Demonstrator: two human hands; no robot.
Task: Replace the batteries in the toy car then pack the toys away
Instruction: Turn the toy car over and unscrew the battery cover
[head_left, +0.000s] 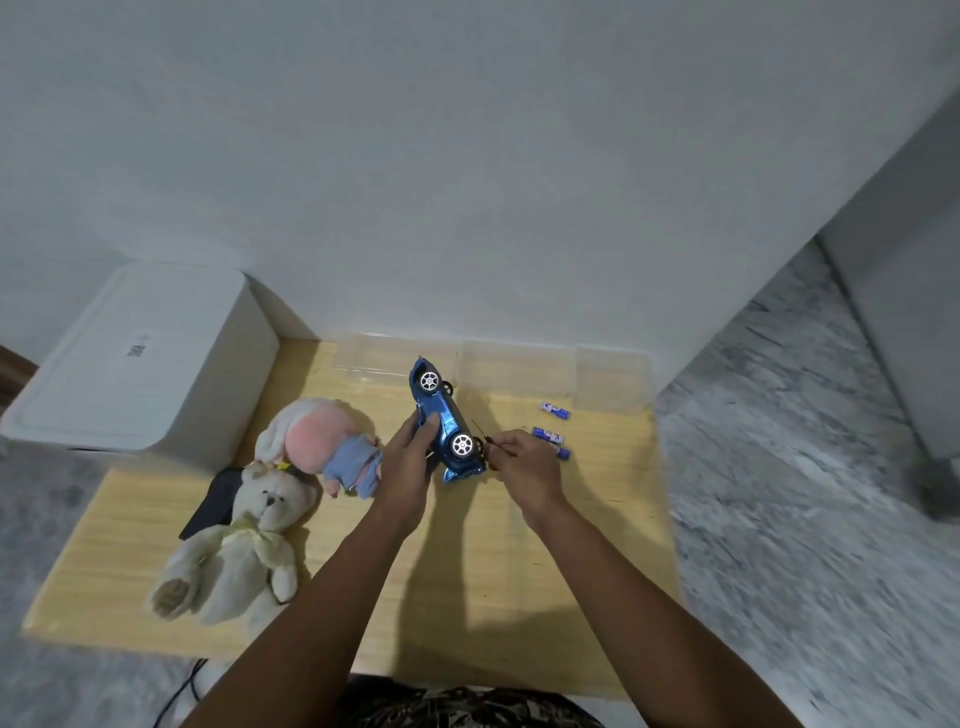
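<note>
- Head view: the left hand (410, 452) grips the blue car (445, 418) round its middle and holds it tipped on its side above the counter (467, 571), wheels facing us, nose toward the far wall.
- The right hand (524, 462) pinches a thin dark tool (480, 434) (a small screwdriver, I'd guess) at the car's underside near the closer wheel. Whether the tip sits in a screw I cannot tell.
- Batteries (551, 434) lie loose on the counter just right of the right hand, three or so, blue-labelled.
- Clear tubs (514, 369) stand along the wall behind the car; a pink doll (322, 441) and a cream bear (239, 551) lie to the left.
- Handling, as I judge it: the car looks light, rigid and glossy, so likely slippery. A grip across the body between the wheels suits it, clear of the spinning wheels and thin trim.
- The batteries will roll, so pinch each at mid-length. The plush toys are soft and can be grabbed anywhere.
</note>
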